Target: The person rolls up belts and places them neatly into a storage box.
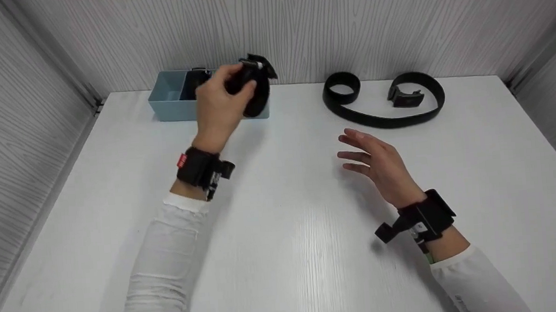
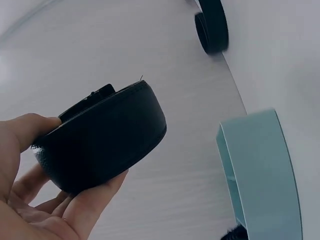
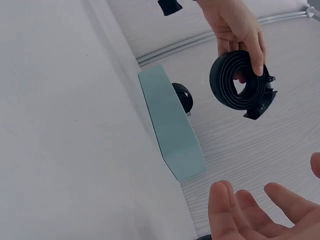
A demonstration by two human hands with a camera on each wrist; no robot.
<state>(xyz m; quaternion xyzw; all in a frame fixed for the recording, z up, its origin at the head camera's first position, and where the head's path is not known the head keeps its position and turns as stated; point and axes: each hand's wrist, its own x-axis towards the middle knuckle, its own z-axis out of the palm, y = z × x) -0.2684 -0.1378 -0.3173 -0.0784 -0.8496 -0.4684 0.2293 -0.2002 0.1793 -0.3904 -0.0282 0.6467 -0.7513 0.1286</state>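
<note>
A rolled black belt (image 3: 229,84) with its buckle sticking out is pinched between the thumb and fingers of my left hand (image 1: 219,103). In the head view this belt hides the right part of a light blue divided box (image 1: 170,110). Another coiled black belt (image 3: 183,97) sits inside the box, in a compartment beside a bare one on the left. My right hand (image 1: 380,167) hovers over the table with its fingers spread and nothing in them. Beyond it lies a loosely unrolled black belt (image 1: 379,120), one end curled, the buckle (image 1: 406,99) at the other.
The white table (image 1: 282,215) meets a wood-grain panel (image 1: 298,30) at the back, right behind the box and the loose belt. Similar panels stand at the left and right sides. A black camera strap (image 1: 426,216) is round each wrist.
</note>
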